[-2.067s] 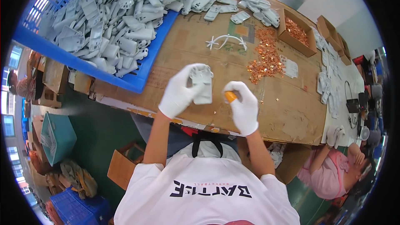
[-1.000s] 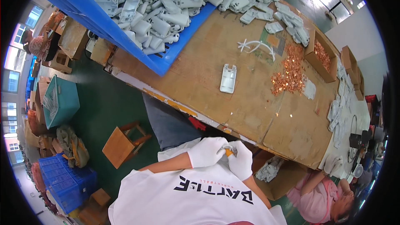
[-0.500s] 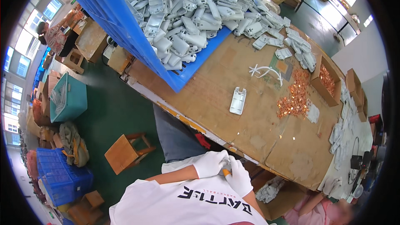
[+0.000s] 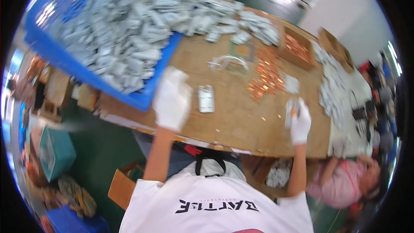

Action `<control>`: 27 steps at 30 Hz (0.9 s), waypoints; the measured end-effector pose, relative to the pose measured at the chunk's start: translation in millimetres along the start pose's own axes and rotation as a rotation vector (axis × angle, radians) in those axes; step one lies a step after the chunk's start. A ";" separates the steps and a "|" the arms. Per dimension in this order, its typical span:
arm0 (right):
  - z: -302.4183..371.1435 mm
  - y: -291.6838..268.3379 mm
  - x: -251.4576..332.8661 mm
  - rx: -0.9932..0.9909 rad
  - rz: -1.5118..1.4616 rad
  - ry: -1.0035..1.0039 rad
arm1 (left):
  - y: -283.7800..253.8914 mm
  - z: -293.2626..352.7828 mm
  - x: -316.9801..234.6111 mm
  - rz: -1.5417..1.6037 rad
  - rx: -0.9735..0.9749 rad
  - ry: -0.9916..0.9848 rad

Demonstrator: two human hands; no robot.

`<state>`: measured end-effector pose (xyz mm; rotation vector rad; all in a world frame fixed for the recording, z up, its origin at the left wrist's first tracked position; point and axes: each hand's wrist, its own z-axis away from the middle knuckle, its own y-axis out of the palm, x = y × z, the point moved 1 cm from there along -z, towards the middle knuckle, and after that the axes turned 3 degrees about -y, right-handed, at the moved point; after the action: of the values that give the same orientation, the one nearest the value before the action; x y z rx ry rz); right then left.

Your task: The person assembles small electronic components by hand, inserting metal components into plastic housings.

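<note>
My left hand (image 4: 172, 99), in a white glove, is over the table's near left part, beside the corner of the blue crate (image 4: 148, 97). It is smeared by motion; its fingers are unclear and nothing shows in it. Out to the right, my gloved right hand (image 4: 302, 123) is closed around a pale plastic housing (image 4: 288, 114) and a small orange piece (image 4: 293, 113), perhaps a tool handle. Between my hands lies a single white plastic housing (image 4: 206, 99). Many similar housings (image 4: 133, 30) fill the crate and spill past its right side.
Loose copper-coloured pieces (image 4: 265, 77) lie on the table near a cardboard box (image 4: 297, 49) of the same. White cable ties (image 4: 228, 62) lie farther back. A co-worker in pink (image 4: 340, 181) sits at the right. A wooden stool (image 4: 123, 188) stands at the lower left.
My hands were together at my lap around an orange-handled thing. They have parted: the left reached forward to the crate, the right out over the table's right side. The view has turned.
</note>
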<state>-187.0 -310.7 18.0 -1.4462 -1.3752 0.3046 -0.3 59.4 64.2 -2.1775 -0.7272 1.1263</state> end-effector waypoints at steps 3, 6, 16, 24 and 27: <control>-55.8 -12.0 -98.3 0.009 0.245 0.115 | 16.3 -76.0 51.1 -0.581 -0.223 -0.025; -77.2 -17.4 -146.6 -0.006 0.495 0.163 | 33.4 -114.0 100.0 -0.692 -0.210 -0.118; -79.9 68.0 38.4 0.162 -0.141 -0.522 | 14.2 -144.7 147.8 -0.460 -0.091 -0.119; -93.2 121.2 57.9 0.249 0.152 -0.692 | 26.9 -80.4 54.6 -0.451 -0.116 0.160; -88.4 123.3 67.9 0.308 0.169 -0.594 | 33.1 -37.2 43.0 -0.354 -0.018 0.246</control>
<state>-29.0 -269.5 -13.2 -1.2586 -1.5783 1.0757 59.1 57.3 36.0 -2.0481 -0.9639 0.6618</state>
